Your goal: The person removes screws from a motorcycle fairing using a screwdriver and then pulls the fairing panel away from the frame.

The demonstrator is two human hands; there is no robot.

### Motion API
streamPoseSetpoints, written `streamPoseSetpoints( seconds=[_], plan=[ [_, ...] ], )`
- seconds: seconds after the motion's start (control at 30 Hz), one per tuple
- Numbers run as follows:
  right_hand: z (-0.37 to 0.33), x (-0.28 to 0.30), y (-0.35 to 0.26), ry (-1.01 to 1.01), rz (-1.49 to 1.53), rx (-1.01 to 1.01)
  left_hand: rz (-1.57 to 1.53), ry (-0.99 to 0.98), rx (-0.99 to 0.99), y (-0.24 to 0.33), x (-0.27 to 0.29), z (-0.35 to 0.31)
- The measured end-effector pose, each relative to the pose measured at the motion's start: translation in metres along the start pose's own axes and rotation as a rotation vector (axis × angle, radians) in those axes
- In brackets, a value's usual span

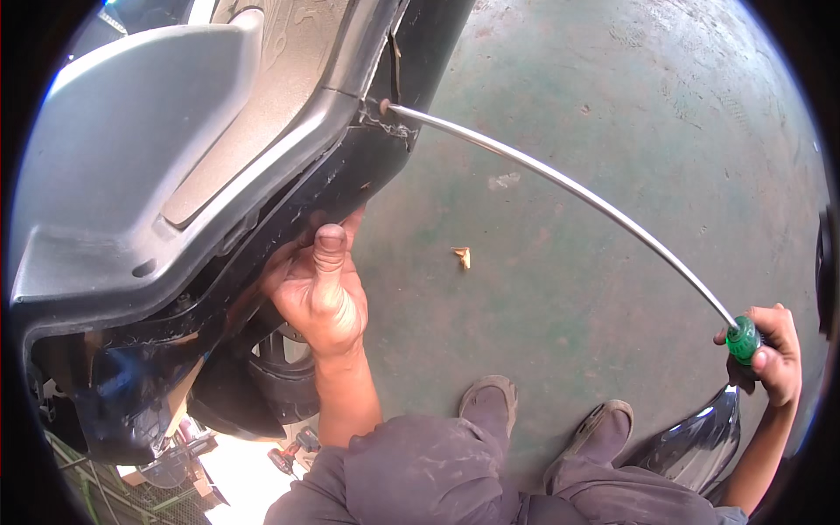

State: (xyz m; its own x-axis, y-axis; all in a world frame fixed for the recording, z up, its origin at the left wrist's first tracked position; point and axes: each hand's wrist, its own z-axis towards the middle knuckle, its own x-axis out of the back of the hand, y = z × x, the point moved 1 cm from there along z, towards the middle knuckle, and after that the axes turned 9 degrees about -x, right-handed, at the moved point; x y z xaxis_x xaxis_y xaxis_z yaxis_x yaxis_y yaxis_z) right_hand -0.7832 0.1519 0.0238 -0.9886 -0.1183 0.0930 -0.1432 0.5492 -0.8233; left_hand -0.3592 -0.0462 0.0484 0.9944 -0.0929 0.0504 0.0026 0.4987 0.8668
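Note:
A long screwdriver (604, 203) with a green handle reaches across the view, its shaft bowed by the lens. My right hand (774, 350) is closed round the handle at the far right. The shaft's other end meets a small reddish-brown round spot (384, 106) on the black panel (372, 171) along a scooter's lower side. Under that panel's edge, my left hand (319, 289) holds on with its thumb raised, while most of its fingers are hidden. Above the panel lies the scooter's grey plastic footboard (131, 140) with a beige mat (236, 131).
A wheel (284, 372) shows below the scooter body. At lower left, a red and black power drill (296, 451) lies beside a bright white patch. A glossy black curved part (691, 437) is by my right forearm. A tan scrap (462, 257) lies on the green floor (569, 289).

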Motion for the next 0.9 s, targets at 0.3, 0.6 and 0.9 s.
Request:
streamPoseSetpoints(
  seconds=[0.3,0.6,0.9],
  plan=[
    [0.004,0.003,-0.01,0.428,-0.337,0.318,-0.014,0.01,-0.014,-0.002,-0.008,-0.001],
    [-0.01,0.028,0.0,0.641,-1.042,0.552,0.002,-0.026,-0.022,-0.011,-0.01,-0.009],
    [0.019,-0.006,-0.057,0.029,-0.426,0.184,-0.827,-0.292,0.607,-0.022,-0.106,-0.009]
  ],
)
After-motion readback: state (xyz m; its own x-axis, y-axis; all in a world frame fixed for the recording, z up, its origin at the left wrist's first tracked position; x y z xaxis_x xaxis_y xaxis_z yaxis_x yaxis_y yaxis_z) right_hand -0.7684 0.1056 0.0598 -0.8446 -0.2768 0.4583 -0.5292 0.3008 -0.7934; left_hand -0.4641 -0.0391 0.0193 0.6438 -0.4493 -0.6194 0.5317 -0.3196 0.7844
